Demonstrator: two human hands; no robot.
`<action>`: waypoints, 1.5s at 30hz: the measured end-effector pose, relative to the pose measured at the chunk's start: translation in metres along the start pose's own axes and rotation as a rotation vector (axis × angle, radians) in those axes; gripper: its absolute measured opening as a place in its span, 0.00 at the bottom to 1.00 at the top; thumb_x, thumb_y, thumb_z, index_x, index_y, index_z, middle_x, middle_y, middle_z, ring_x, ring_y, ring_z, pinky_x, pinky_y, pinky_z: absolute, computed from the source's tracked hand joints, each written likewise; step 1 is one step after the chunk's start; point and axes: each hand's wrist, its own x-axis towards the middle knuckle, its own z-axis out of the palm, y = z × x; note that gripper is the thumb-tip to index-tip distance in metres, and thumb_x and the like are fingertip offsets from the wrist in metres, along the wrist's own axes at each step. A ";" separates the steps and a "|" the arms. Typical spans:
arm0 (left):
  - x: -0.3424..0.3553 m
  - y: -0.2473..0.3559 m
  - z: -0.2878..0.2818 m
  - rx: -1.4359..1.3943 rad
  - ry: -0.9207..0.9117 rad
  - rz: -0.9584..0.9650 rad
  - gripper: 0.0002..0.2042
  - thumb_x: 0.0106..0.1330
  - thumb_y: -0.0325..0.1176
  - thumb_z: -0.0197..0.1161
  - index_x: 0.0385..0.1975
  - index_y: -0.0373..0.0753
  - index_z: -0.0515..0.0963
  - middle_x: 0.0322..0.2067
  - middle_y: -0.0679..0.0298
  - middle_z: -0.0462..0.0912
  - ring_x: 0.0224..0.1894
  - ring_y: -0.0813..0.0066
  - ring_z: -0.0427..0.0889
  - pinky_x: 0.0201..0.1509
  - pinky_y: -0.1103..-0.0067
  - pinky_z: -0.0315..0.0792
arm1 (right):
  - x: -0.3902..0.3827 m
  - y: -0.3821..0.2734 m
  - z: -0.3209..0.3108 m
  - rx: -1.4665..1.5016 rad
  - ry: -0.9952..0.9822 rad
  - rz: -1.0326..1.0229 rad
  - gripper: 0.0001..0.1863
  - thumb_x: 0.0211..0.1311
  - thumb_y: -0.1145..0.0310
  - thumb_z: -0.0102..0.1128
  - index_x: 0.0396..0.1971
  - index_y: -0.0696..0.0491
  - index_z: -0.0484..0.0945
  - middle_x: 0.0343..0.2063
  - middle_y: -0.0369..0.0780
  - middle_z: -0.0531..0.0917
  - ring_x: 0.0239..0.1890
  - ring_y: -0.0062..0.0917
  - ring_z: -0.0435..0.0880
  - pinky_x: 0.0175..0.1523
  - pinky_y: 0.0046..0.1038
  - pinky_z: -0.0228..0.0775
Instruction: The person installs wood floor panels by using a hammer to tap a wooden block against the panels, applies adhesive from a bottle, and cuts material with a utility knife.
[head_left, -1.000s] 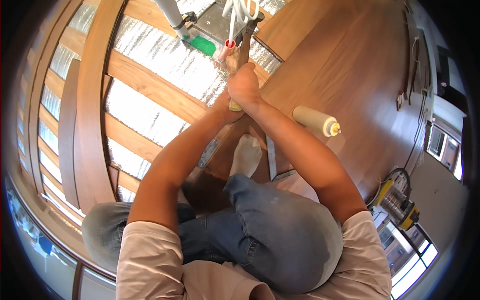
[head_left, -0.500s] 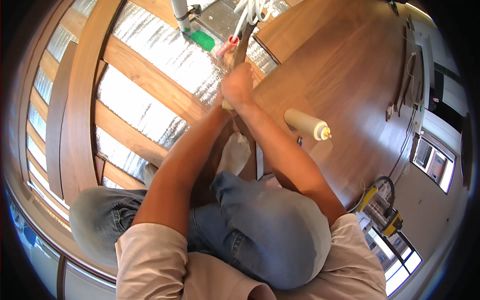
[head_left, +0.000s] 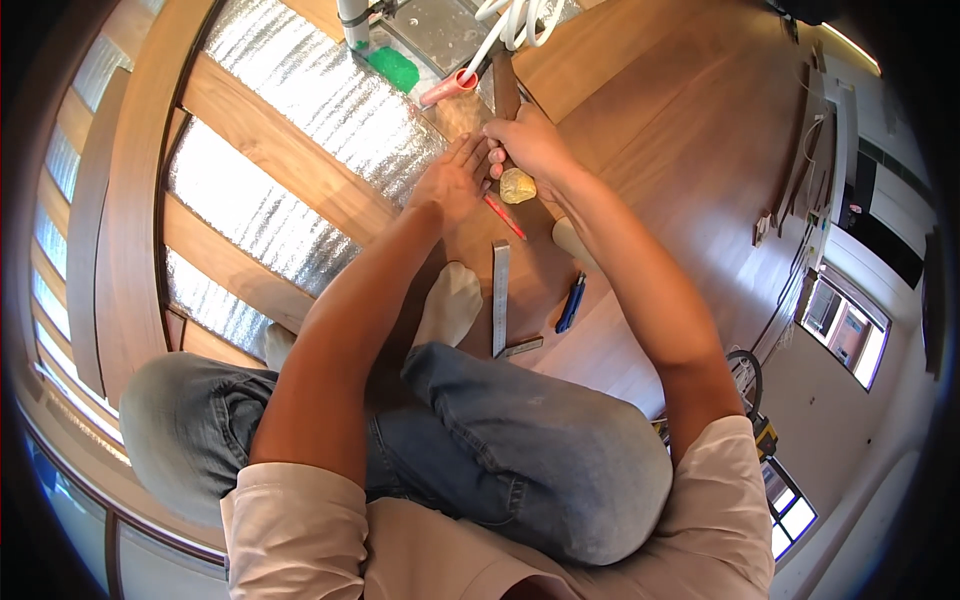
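My right hand (head_left: 527, 145) is closed round a long dark handle (head_left: 505, 82) with a yellow lower end (head_left: 518, 185); its top is partly hidden by white tubing. My left hand (head_left: 450, 178) lies beside it with fingers stretched out on the board. A red pencil (head_left: 505, 217) lies just below the hands. Nearer me are a metal square (head_left: 500, 295), a blue utility knife (head_left: 570, 303) and a cream glue bottle (head_left: 573, 243), partly hidden by my right forearm.
Coiled white tubes (head_left: 515, 25) enter a red pipe (head_left: 450, 88) by a metal box (head_left: 410, 45) and white post (head_left: 355, 25). Wooden battens (head_left: 270, 140) over foil fill the left; laid planks (head_left: 660, 120) cover the right. A yellow machine (head_left: 762, 432) stands at right.
My hands have come apart: the left has let go of the handle and opened out, while the right has shifted right with it. The red pencil and blue knife are now visible.
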 end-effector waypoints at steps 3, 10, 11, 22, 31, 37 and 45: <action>-0.001 0.001 0.003 -0.137 0.148 -0.047 0.25 0.77 0.44 0.43 0.68 0.36 0.69 0.71 0.59 0.66 0.78 0.65 0.54 0.83 0.69 0.40 | 0.004 0.006 -0.018 0.072 -0.079 0.024 0.09 0.61 0.78 0.53 0.21 0.61 0.71 0.15 0.41 0.75 0.14 0.27 0.75 0.20 0.31 0.69; -0.004 -0.002 0.001 -0.105 0.100 -0.039 0.28 0.77 0.46 0.46 0.71 0.36 0.64 0.76 0.61 0.58 0.79 0.67 0.49 0.83 0.70 0.39 | 0.001 -0.006 -0.037 0.074 -0.170 0.068 0.07 0.64 0.75 0.54 0.26 0.61 0.72 0.17 0.38 0.75 0.15 0.23 0.75 0.21 0.28 0.70; -0.002 -0.001 -0.001 -0.091 0.095 -0.033 0.28 0.77 0.45 0.47 0.71 0.36 0.65 0.75 0.61 0.59 0.79 0.67 0.50 0.83 0.70 0.40 | 0.007 -0.003 -0.043 0.061 -0.211 0.079 0.07 0.64 0.75 0.54 0.27 0.61 0.73 0.17 0.38 0.75 0.15 0.23 0.75 0.21 0.28 0.70; -0.006 0.016 0.054 -1.429 0.263 -0.329 0.19 0.72 0.32 0.57 0.61 0.42 0.70 0.57 0.63 0.78 0.62 0.71 0.75 0.67 0.71 0.70 | 0.043 0.071 0.069 -0.358 0.426 -0.119 0.15 0.61 0.71 0.55 0.40 0.69 0.72 0.42 0.59 0.83 0.44 0.49 0.86 0.45 0.43 0.81; -0.009 -0.004 0.100 -2.552 0.255 -0.420 0.21 0.72 0.33 0.53 0.65 0.43 0.65 0.62 0.62 0.73 0.63 0.70 0.72 0.64 0.72 0.71 | 0.034 0.059 0.117 -0.688 0.487 -0.090 0.31 0.65 0.63 0.53 0.59 0.72 0.62 0.65 0.65 0.67 0.74 0.51 0.60 0.77 0.43 0.51; -0.016 -0.005 -0.015 -1.960 0.349 -0.576 0.17 0.72 0.33 0.57 0.58 0.40 0.70 0.54 0.62 0.81 0.56 0.64 0.81 0.58 0.68 0.75 | 0.013 0.026 0.046 -0.098 0.265 -0.030 0.14 0.61 0.77 0.54 0.42 0.71 0.65 0.28 0.52 0.79 0.26 0.38 0.83 0.28 0.38 0.75; -0.017 0.006 -0.084 -2.428 0.465 -0.914 0.14 0.75 0.48 0.58 0.40 0.43 0.78 0.27 0.72 0.74 0.27 0.79 0.72 0.35 0.77 0.70 | -0.013 0.019 0.032 0.422 -0.016 -0.002 0.06 0.65 0.73 0.55 0.28 0.56 0.70 0.19 0.35 0.73 0.17 0.18 0.69 0.21 0.26 0.64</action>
